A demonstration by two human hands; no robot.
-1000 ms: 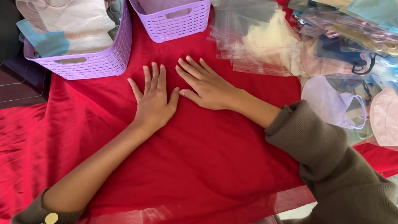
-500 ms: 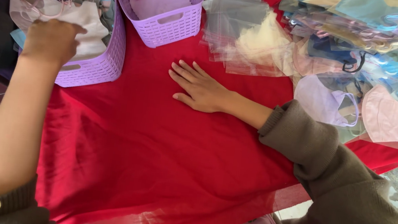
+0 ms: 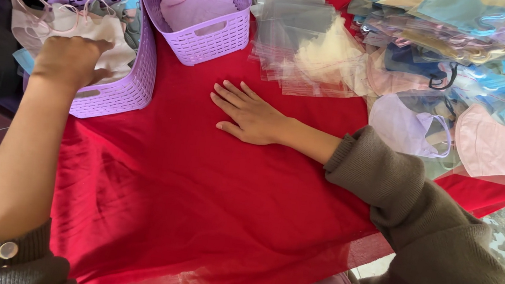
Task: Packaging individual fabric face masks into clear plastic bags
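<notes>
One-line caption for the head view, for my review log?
Left hand reaches into a purple basket of face masks; right hand rests flat on the red cloth.

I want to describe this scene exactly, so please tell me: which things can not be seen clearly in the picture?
- Left hand, head view: fingertips curl down into the left basket, so whether they grip a mask is hidden.
- Left basket: its far side is covered by the pile of masks.
- Right basket: top rim cut off by the frame edge.
- Clear bags: overlapping, count unclear.
- Right hand: palm hidden against the red cloth.
</notes>
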